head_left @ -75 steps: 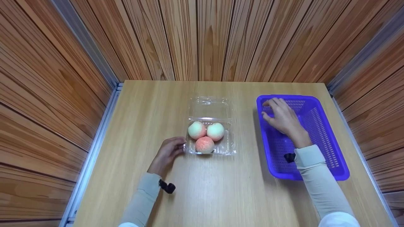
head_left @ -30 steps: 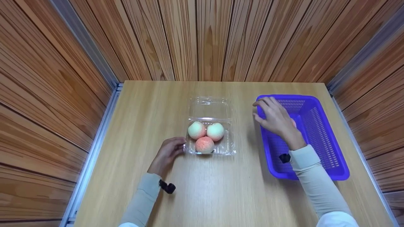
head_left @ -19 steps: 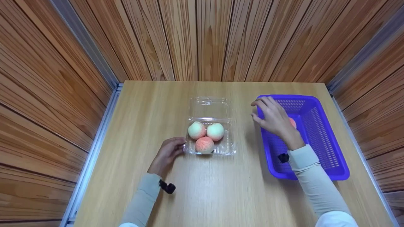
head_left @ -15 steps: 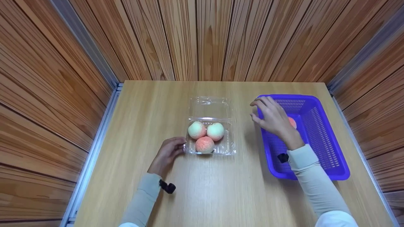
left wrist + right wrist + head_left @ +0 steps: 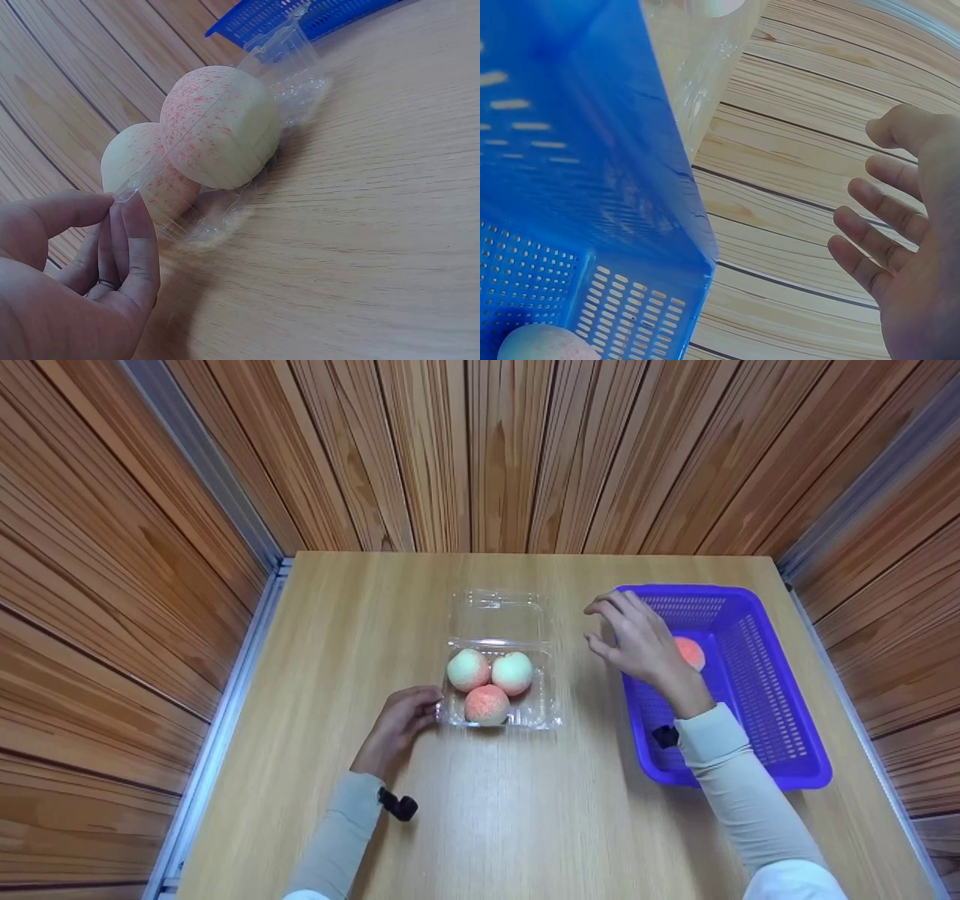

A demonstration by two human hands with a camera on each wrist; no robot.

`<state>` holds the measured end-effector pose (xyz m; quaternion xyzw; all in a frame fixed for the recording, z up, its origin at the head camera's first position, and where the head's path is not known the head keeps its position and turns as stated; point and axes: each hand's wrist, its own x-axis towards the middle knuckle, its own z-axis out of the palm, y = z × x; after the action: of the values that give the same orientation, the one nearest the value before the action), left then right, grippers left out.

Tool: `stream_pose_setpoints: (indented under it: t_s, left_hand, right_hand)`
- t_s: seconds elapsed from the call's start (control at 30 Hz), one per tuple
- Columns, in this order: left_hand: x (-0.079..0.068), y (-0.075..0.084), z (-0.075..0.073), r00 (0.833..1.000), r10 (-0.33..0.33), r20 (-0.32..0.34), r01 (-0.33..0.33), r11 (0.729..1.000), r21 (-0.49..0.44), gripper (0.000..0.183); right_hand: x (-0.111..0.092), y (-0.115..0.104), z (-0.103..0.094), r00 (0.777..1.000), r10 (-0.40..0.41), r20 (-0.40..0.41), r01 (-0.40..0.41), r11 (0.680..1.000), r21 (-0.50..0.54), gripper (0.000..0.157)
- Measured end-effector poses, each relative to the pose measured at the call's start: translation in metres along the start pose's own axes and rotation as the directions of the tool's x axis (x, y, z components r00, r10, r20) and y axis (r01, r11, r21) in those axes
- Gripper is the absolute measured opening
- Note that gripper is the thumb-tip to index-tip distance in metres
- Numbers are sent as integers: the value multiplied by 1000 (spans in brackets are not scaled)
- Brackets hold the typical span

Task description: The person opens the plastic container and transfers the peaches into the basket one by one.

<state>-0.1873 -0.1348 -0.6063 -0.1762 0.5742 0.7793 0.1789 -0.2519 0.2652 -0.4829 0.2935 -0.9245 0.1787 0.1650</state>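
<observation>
A clear plastic clamshell box (image 5: 541,709) lies with its lid (image 5: 499,619) folded back, and three peaches (image 5: 487,705) sit in its base. My left hand (image 5: 403,720) pinches the box's near left corner between thumb and fingers; the left wrist view shows the thin rim caught at the fingertips (image 5: 131,214). My right hand (image 5: 634,637) hovers over the left rim of the purple basket (image 5: 765,660), fingers spread and slightly bent, holding nothing. Inside the basket, partly behind that hand, is another peach (image 5: 690,652), seen also as a pale peach (image 5: 547,345) in the right wrist view.
The wooden table (image 5: 495,825) carries the box near its middle and the basket on the right. Wood-plank walls (image 5: 495,457) stand behind and on both sides, with metal rails (image 5: 217,750) along the table's edges.
My right hand has moved left from inside the basket to over its left rim, uncovering the peach there. My left hand and the box have stayed in place.
</observation>
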Motion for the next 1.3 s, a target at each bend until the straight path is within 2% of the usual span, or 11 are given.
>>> stream_pose_setpoints:
  t_s: [0.27,0.43,0.87,1.0,1.3]
  left_hand:
    - [2,-1,0,1000,13,1,-13,1000,-10,22]
    - [2,0,0,1000,10,8,-10,1000,-14,28]
    - [1,0,0,1000,4,8,-4,1000,-20,29]
    - [2,1,1,1000,-3,2,3,1000,-22,23]
    - [3,-1,1,1000,19,-1,-19,1000,-23,26]
  right_hand:
    - [2,-4,2,999,-35,-3,35,999,5,36]
    - [5,-7,3,998,-55,0,55,998,-8,38]
    - [8,-15,7,997,-54,50,55,998,-8,40]
    - [8,-17,8,996,-58,65,58,998,-3,43]
    - [9,-20,12,994,-63,94,62,998,18,48]
